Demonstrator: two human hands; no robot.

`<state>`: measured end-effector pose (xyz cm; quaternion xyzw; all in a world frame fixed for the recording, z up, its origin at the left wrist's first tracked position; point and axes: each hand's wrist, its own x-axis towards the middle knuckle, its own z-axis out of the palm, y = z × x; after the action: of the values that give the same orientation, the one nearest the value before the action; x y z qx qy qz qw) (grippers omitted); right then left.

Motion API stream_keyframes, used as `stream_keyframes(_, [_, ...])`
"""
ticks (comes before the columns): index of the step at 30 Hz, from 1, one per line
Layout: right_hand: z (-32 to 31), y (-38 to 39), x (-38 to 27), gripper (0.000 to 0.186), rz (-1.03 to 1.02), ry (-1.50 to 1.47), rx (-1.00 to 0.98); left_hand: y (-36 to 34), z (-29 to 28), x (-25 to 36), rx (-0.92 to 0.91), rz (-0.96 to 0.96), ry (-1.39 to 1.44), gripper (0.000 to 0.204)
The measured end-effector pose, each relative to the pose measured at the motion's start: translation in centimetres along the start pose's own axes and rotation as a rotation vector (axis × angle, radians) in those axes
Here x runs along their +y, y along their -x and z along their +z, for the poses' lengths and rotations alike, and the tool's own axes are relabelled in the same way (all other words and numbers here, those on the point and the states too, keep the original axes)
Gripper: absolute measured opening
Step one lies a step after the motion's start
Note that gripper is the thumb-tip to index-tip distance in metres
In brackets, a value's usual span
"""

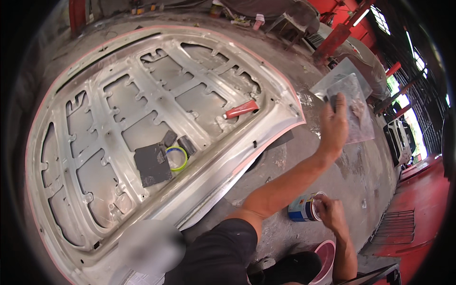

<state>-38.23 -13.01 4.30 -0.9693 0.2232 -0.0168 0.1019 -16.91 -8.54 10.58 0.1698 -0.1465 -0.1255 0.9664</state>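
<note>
My left hand reaches out to the right, closed on a translucent plastic sheet with a greyish smear. A second clear sheet shows behind its upper part. My right hand is at the mouth of a blue and white can, fingers curled by its rim. What those fingers hold is hidden. To the left lies a large silver car panel, ribbed and full of cut-outs. On it rest a red tube, a dark grey sheet, grey blocks and a yellow-green ring.
A pink tub-like object is beside my right forearm. Farther right are a dark wire rack and a red surface. A white vehicle and a red post stand beyond the concrete floor. A blurred round patch covers the lower left.
</note>
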Motion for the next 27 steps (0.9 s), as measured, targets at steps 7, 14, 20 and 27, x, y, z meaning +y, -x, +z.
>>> stream_keyframes(7, [0.0,-11.0,-2.2,0.021,-0.235,0.233,-0.081,-2.4,-2.6,2.9,0.041,0.058,0.074,0.037])
stream_keyframes(14, [6.6,-16.5,0.4,0.067,-0.44,0.393,-0.678,-5.3,-6.1,5.5,0.138,0.089,-0.116,0.042])
stream_keyframes(20, [8.2,-27.1,-7.9,0.04,-0.453,-0.282,-0.143,-10.0,-7.0,0.5,0.327,0.237,-0.223,0.028])
stream_keyframes(27, [9.2,-27.4,-17.3,0.034,-0.532,-0.278,0.223,-11.9,-11.0,1.8,0.393,0.478,-0.382,0.034])
